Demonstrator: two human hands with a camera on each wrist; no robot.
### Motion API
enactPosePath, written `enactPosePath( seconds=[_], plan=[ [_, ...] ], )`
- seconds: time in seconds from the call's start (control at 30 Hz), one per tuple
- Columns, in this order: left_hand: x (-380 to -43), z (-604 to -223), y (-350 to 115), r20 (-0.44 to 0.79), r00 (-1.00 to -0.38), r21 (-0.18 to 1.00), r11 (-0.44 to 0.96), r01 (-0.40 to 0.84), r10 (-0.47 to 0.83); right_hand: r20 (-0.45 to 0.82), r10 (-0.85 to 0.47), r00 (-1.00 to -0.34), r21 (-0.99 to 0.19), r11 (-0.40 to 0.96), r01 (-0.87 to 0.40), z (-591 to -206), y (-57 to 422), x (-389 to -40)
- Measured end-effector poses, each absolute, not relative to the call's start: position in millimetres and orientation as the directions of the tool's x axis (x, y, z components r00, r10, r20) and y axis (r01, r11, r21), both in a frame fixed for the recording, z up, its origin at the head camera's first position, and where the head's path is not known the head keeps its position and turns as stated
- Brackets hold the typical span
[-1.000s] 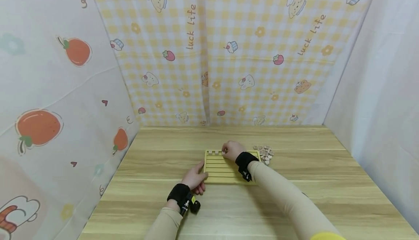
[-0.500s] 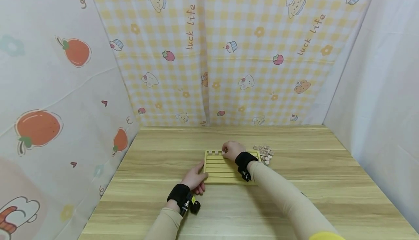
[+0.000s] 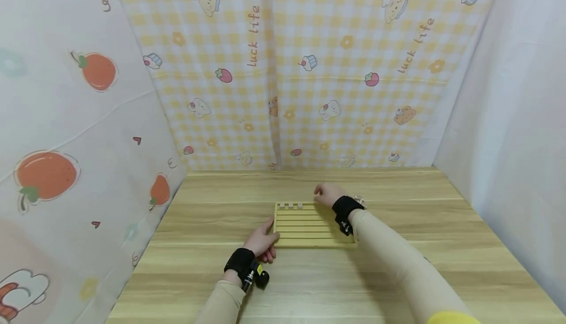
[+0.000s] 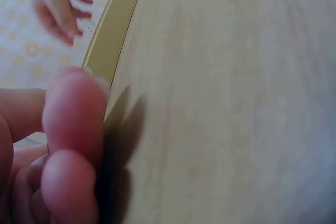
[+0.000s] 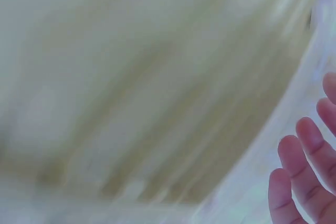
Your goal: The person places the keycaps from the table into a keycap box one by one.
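Note:
A flat yellow slotted tray (image 3: 305,242) with raised slats lies on the table. Three small pale wooden tiles, among them a left tile (image 3: 282,206) and a right tile (image 3: 300,206), stand in its top row at the left. My left hand (image 3: 260,241) holds the tray's left side near the front corner, thumb over the rim; fingertips (image 4: 73,114) show right at the edge in the left wrist view. My right hand (image 3: 329,195) hovers over the tray's far edge, right of the tiles, its loosely bent fingers (image 5: 294,161) holding nothing.
A small heap of loose tiles (image 3: 360,201) lies on the table right of the tray, partly hidden by the right wrist strap. Behind the wooden table (image 3: 212,186) hangs a checked curtain (image 3: 247,93), with white curtains at both sides.
My right hand has let go of the third tile, now standing in the top row, and moved right toward the heap. My left hand stays on the tray; the head view has shifted slightly.

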State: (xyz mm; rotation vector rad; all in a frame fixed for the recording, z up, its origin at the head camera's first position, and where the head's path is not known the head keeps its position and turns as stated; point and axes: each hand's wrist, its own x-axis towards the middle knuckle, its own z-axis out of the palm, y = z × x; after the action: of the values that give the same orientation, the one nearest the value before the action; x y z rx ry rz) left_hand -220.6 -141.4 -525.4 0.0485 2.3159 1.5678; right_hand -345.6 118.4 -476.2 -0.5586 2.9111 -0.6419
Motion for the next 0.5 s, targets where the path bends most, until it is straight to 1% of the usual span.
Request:
enactPosePath(
  seconds=[0.13, 0.2, 0.3, 0.37, 0.5],
  plan=[
    [-220.7, -524.0, -145.0, -0.259, -0.942, 0.906, 0.392, -0.159, 0.215, -0.055, -0.295, -0.954, -0.435, 0.867, -0.243, -468.7, 160.4, -352.2],
    [-220.5, -523.5, -146.5, -0.256, -0.943, 0.906, 0.393, -0.157, 0.213, -0.065, -0.245, -0.967, -0.445, 0.875, -0.192, -470.4, 180.6, -352.9],
    [-220.3, -524.1, -146.8, -0.252, -0.945, 0.907, 0.391, -0.155, 0.210, -0.059, -0.210, -0.976, -0.473, 0.867, -0.158, -478.1, 207.2, -351.3],
    [-219.5, -524.9, -145.6, -0.246, -0.946, 0.909, 0.390, -0.149, 0.212, -0.069, -0.198, -0.978, -0.497, 0.857, -0.139, -485.3, 221.9, -350.3],
    [-219.3, -526.4, -141.9, -0.242, -0.944, 0.912, 0.385, -0.142, 0.224, -0.103, -0.202, -0.974, -0.499, 0.858, -0.125, -492.7, 241.0, -351.1]
  ],
)
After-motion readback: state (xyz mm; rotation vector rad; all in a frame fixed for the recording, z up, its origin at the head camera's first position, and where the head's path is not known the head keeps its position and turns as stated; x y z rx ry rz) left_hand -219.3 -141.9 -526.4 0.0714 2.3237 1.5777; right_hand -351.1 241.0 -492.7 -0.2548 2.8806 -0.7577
